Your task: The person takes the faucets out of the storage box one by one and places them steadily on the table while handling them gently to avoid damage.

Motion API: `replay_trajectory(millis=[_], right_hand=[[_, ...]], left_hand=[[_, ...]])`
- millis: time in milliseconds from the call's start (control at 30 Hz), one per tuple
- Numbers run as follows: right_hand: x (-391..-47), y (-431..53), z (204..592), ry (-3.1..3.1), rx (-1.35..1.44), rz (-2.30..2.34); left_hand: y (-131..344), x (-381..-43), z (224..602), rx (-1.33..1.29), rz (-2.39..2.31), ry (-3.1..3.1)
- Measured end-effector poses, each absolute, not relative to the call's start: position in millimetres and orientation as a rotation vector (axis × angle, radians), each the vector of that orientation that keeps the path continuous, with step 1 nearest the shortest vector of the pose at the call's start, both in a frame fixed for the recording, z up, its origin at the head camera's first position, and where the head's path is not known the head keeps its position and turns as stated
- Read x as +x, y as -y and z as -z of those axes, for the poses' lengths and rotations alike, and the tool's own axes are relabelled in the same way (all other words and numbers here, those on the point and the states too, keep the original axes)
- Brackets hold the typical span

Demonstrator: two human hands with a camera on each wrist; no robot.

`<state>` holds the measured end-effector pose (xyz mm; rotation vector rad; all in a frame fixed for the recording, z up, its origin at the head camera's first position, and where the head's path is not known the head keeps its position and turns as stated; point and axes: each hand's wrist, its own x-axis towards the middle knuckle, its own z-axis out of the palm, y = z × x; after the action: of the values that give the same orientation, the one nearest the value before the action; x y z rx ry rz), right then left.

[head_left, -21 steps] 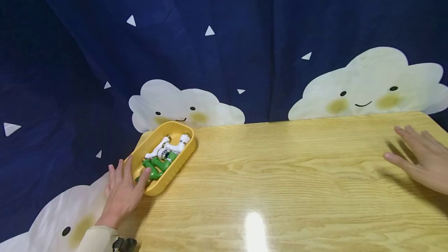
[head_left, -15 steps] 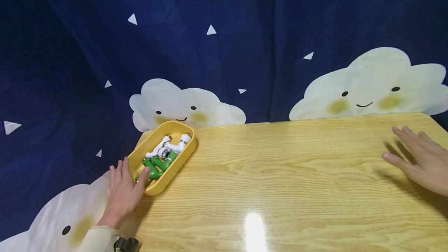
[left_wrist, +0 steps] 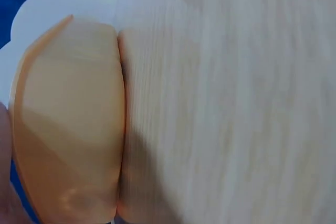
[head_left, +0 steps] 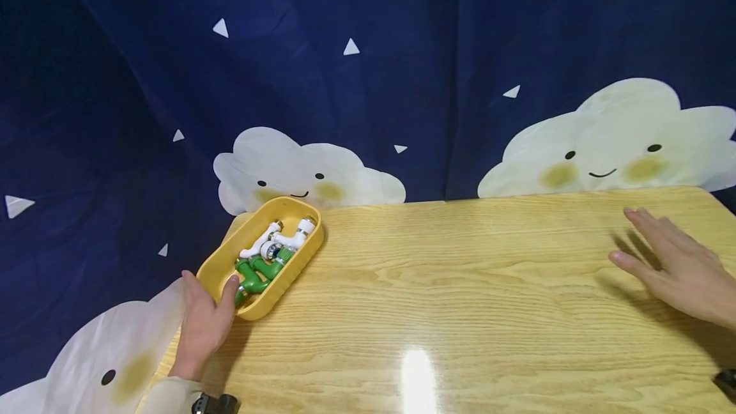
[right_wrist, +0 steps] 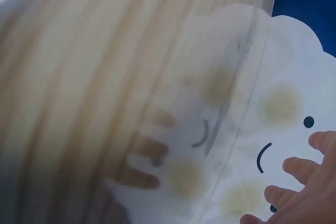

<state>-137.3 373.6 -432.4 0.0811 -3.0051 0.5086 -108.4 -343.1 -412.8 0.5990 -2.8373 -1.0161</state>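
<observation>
At the far left of the table, a yellow plastic box (head_left: 292, 281) holds white taps (head_left: 290, 239) and green taps (head_left: 253, 280) with metal threaded ends. My left hand (head_left: 204, 328) grips the box's near left end, thumb over the rim on the inside and fingers outside, mostly hidden behind the wall. In the left wrist view the box's outer wall (left_wrist: 73, 103) fills the left side, with part of my hand (left_wrist: 8, 182) at the edge. My right hand (head_left: 678, 267) hovers over the table's right side, fingers extended and holding nothing.
The wood-grain table (head_left: 431, 286) is glossy and carries a bright light reflection. A dark blue curtain (head_left: 402, 69) with cloud prints hangs along its back and left edges. Dark wrist devices (head_left: 214, 404) show at the bottom.
My left fingers have slid down outside the box's wall, with the thumb staying inside the rim. My right hand has drifted a little to the left. The box stays in place.
</observation>
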Motion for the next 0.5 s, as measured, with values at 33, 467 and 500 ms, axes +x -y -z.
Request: replay_trajectory(millis=[33,467,500], right_hand=[[-138,-371,432,3.005,0.097,-0.516],[-146,-347,430,2.980,0.276,-0.631],[-146,-345,430,2.976,0.292,-0.644]], left_hand=[[343,-109,414,0.621,1.047,2.796],[346,-111,425,0.652,1.337,2.586],[347,-111,425,0.654,1.350,2.583]])
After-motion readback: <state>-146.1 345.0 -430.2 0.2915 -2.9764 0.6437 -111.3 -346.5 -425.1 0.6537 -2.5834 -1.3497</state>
